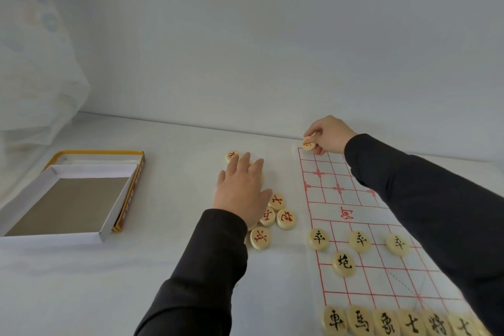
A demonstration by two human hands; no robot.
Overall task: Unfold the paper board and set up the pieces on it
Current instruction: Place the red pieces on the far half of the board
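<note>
Black pieces (381, 322) line the near edge of the paper board (351, 196), with four more a few rows up. The board lies toward the table's (136, 275) right side, partly hidden by the right sleeve (436, 213). Beside it, the left hand (242, 188) lies flat, fingers straight, over loose red pieces (275, 217). An open box (68, 199) sits near the left edge. At the board's far left corner the right hand (331, 135) pinches one red piece (309, 144).

One wide-angle head view looks forward and down across the tabletop (169, 267) toward the wall (272, 49), close above the left hand (241, 188) and right hand (331, 135).
</note>
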